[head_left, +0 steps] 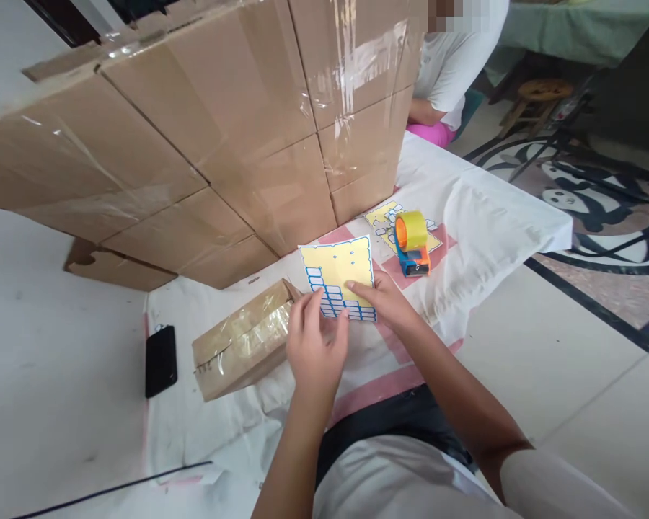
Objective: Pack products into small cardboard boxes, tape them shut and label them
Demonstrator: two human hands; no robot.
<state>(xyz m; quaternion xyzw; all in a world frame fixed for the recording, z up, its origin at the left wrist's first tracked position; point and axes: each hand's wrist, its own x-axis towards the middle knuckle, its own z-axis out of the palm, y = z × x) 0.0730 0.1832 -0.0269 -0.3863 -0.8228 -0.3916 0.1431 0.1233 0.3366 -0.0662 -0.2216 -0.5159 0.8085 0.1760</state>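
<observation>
A yellow card (pixel 342 263) with blue-outlined white blocks along its left and bottom parts is held up over the table. My right hand (pixel 386 297) grips its right edge, thumb across the front and the other fingers mostly behind. At the card's lower left is my left hand (pixel 318 335), its thumb and index fingertips touching the card a little apart. Beyond the card, a tape dispenser (pixel 415 264) with a yellow tape roll (pixel 412 231) stands on the table. Under and beside it lie yellow cut paper pieces (pixel 381 215), partly covered.
A taped cardboard box (pixel 243 339) lies left of my hands. Tall cardboard panels (pixel 249 137) stand across the table's far side. A black phone (pixel 161 362) rests at the left edge of the white tablecloth (pixel 481 205). Another person (pixel 454 79) sits behind the panels, near a wooden stool (pixel 541 92).
</observation>
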